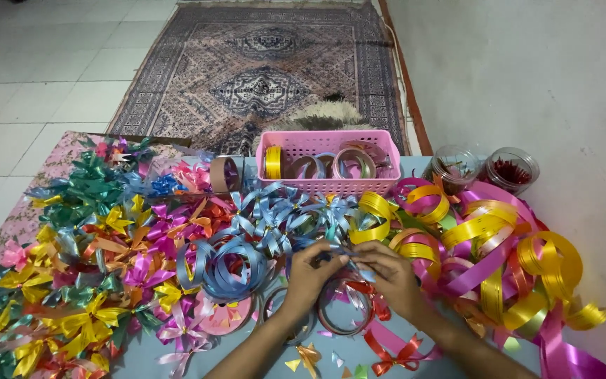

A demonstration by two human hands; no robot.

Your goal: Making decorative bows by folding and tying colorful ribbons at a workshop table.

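My left hand (310, 277) and my right hand (391, 277) meet over the middle of the table, both pinching a small piece of light blue ribbon (348, 254) between their fingertips. Just left of my hands lies a loose coil of blue ribbon (227, 267). Beneath my hands sit round tape rolls (345, 309) and a small red ribbon bow (394, 358). Blue finished bows (275, 210) lie just beyond my fingers.
A heap of finished bows in green, yellow, pink and orange (85, 245) covers the left. Yellow and pink ribbon curls (499, 245) pile at the right. A pink basket (328, 161) with ribbon spools stands behind, two clear jars (510, 168) beside it. A patterned rug (261, 70) lies beyond.
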